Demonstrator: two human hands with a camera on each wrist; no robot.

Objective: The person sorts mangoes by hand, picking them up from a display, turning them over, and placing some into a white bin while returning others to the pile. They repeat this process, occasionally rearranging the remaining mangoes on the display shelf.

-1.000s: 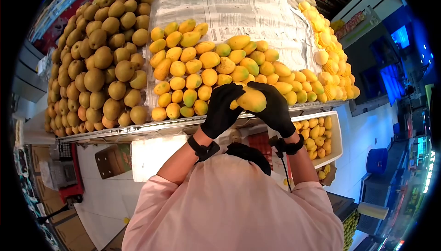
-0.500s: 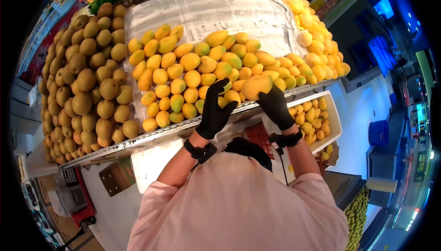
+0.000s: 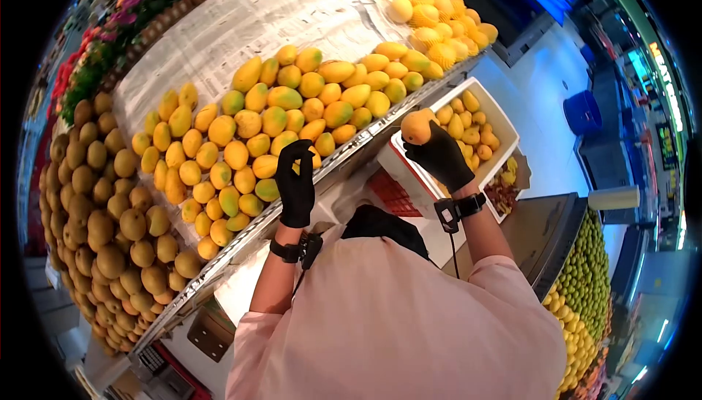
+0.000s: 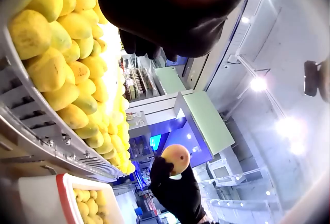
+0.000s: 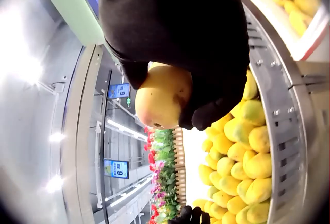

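Note:
In the head view, my black-gloved right hand [image 3: 443,160] grips a yellow mango [image 3: 417,128] beside the white foam box [image 3: 504,144]. The right wrist view shows thumb and fingers around that mango [image 5: 162,96], which has dark blemishes on its skin. My gloved left hand [image 3: 296,186] holds nothing, its fingers loosely bent in front of the mango display. Rows of yellow and greenish mangoes [image 3: 235,154] lie on the slanted stand. More mangoes [image 3: 468,123] fill the foam box.
A metal rail [image 3: 351,145] edges the stand. Brown round fruit [image 3: 110,224] is piled at left, and net-wrapped yellow fruit [image 3: 431,16] at the far end. White paper sheeting [image 3: 219,42] covers the upper stand. Green fruit [image 3: 585,268] is heaped at right, and a blue bin [image 3: 583,112] stands on the floor.
The left hand has let go of the mango and drawn away. The right hand has carried it from the display toward the foam box, while the head view has turned right.

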